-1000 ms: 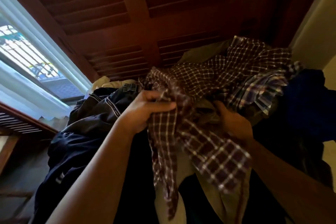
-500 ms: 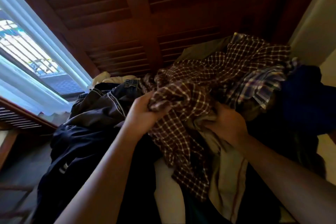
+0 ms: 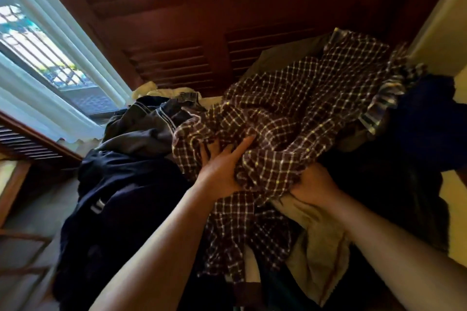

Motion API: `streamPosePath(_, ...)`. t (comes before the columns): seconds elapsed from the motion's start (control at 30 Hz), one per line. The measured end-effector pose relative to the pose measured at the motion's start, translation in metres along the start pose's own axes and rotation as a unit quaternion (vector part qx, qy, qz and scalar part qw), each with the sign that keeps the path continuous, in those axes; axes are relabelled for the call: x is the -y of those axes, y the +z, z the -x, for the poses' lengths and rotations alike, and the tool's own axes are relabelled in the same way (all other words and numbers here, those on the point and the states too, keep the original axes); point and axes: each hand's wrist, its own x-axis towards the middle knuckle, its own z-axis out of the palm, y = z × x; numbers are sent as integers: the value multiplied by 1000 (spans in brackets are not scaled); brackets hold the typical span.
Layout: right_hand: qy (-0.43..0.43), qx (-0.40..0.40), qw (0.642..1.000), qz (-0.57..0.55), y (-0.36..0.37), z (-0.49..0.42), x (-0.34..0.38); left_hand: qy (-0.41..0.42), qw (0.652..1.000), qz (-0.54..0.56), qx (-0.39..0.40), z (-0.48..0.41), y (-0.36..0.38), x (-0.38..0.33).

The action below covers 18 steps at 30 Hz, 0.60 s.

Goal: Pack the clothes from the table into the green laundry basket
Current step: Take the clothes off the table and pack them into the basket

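Observation:
A brown checked shirt lies crumpled on top of a heap of clothes. My left hand rests against its near folds with the fingers straight, the index finger reaching up into the cloth. My right hand grips a bunch of the same shirt from below, fingers curled into the fabric. A beige cloth hangs down under my right wrist. The green laundry basket is not in view.
A dark navy garment and a grey jacket with striped trim lie to the left. A blue plaid shirt and another navy piece lie to the right. Behind are wooden louvred shutters and a window.
My left hand has let go of its pinch and now lies flat on the checked shirt. The shirt's hanging tail has been gathered up, and my right hand has shifted right and lower.

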Motion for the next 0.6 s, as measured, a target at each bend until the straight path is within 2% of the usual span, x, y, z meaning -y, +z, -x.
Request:
streamPosePath(0.07,-14,-2,1000,-7,-2,21,-8,5,998,24,-49,3,6,-1)
streamPosePath(0.13,-16,13,999,-50,-12,41,-7,8,978,117,-173,15,7,-1)
streamPosePath(0.17,-11,48,996,-71,-17,49,-7,-6,955,183,-233,24,5,-2)
streamPosePath(0.23,2,167,982,-83,-27,67,-5,-64,896,285,-334,40,-4,0)
streamPosePath(0.27,0,202,977,-71,-28,74,-5,-95,872,311,-366,46,-9,1)
streamPosePath(0.3,-11,197,979,-54,-25,79,-5,-117,864,314,-375,50,-12,3)
streamPosePath(0.33,-16,157,987,-14,-19,83,-3,-125,878,290,-360,51,-15,4)
streamPosePath(0.4,-21,41,994,101,-3,84,-3,-106,943,181,-259,49,-15,1)
streamPosePath(0.43,-30,11,987,158,8,82,-4,-75,969,124,-203,45,-13,1)
streamPosePath(0.5,-52,33,967,248,29,79,-8,-12,996,34,-85,35,-2,-4)
streamPosePath(0.6,-58,82,943,317,62,72,-18,-3,998,-46,44,23,20,-12)
